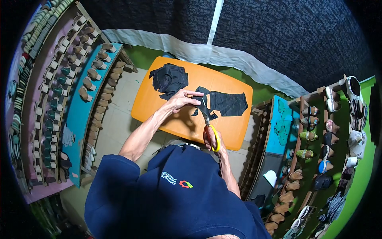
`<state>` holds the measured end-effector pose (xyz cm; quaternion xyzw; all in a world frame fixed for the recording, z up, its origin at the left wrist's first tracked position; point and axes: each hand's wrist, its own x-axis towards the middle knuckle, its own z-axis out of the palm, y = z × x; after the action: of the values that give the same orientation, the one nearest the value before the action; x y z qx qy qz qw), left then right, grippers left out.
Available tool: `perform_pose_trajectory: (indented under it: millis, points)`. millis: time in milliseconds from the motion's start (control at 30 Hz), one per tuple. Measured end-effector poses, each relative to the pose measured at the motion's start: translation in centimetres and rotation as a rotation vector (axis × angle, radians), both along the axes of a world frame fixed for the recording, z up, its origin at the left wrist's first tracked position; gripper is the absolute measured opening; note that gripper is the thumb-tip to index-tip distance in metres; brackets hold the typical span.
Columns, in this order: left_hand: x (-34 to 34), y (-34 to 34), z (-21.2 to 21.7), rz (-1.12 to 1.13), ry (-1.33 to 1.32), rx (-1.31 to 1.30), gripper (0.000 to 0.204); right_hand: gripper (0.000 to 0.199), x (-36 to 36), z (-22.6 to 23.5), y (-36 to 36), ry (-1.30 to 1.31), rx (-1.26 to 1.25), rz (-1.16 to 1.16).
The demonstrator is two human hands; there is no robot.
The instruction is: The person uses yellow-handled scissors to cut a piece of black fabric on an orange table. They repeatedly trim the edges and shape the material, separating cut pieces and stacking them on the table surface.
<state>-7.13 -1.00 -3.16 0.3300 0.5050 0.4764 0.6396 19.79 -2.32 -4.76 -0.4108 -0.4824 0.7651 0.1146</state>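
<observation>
Partly hidden, right hand point(215, 140) grips scissors point(207, 126) — left hand point(181, 100) pinches black fabric point(205, 101).

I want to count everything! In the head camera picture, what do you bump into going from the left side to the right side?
Racks of shoe heels and soles → orange table → crumpled black cloth pile → left hand → scissors in right hand → flat black cloth piece → turquoise board → shelves of shoes.

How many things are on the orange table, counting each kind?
Black fabric pieces: 3, namely a crumpled heap, a flat piece, and the piece being cut, held by the left hand.
Scissors: 1, in the right hand.
Small black scraps: 1.
Total: 5
</observation>
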Motion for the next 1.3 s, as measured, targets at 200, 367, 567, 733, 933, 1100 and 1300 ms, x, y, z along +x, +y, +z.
perform_pose_trajectory:
  millis: [200,367,567,733,933,1100,1300]
  points:
    - [0.2,-0.1,-1.0,0.047,-0.085,0.035,0.051,0.054,-0.4,0.5,0.0,-0.01,0.011,-0.027]
    - [0.7,-0.3,-1.2,0.129,-0.134,0.054,0.046,0.052,-0.6,0.1,-0.1,-0.034,-0.005,-0.036]
    - [1.1,-0.2,-2.1,0.214,-0.144,0.07,0.041,0.052,-1.0,0.2,-0.2,0.001,0.041,-0.055]
    - [1.2,-0.2,-2.2,0.219,-0.169,0.058,0.045,0.053,-1.3,0.8,-0.2,-0.014,0.058,-0.053]
    - [1.0,0.0,-2.5,0.197,-0.185,0.09,0.053,0.053,-1.5,0.2,-0.3,-0.035,0.087,-0.045]
    - [0.9,-0.3,-2.1,0.205,-0.2,0.081,0.055,0.052,-1.9,0.1,-0.2,-0.022,0.035,-0.035]
    - [0.5,-0.4,-1.9,0.271,-0.201,0.053,0.054,0.048,-2.0,-0.5,-0.2,0.016,-0.034,-0.013]
